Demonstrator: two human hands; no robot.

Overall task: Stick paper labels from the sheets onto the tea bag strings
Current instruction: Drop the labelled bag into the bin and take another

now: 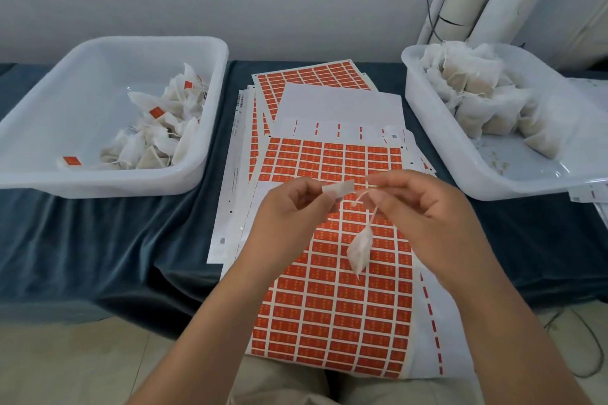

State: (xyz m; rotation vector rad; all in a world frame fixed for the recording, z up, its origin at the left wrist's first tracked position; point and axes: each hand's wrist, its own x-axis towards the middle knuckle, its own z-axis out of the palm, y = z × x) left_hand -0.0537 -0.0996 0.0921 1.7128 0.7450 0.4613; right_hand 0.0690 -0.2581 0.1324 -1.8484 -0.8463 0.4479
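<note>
My left hand (292, 207) pinches a small paper label (339, 189), its white back facing me. My right hand (418, 200) pinches the string (362, 197) of a white tea bag (360, 248), which dangles below over the label sheets. The string's end lies just right of the label. A large sheet of orange labels (335, 306) lies under both hands, reaching over the table's front edge onto my lap.
More label sheets (316, 76) and peeled white backings (342, 105) are stacked behind. A white tub (210, 52) at the left holds labelled tea bags (158, 131). A white tub (427, 115) at the right holds unlabelled tea bags (477, 89). A dark blue cloth (98, 233) covers the table.
</note>
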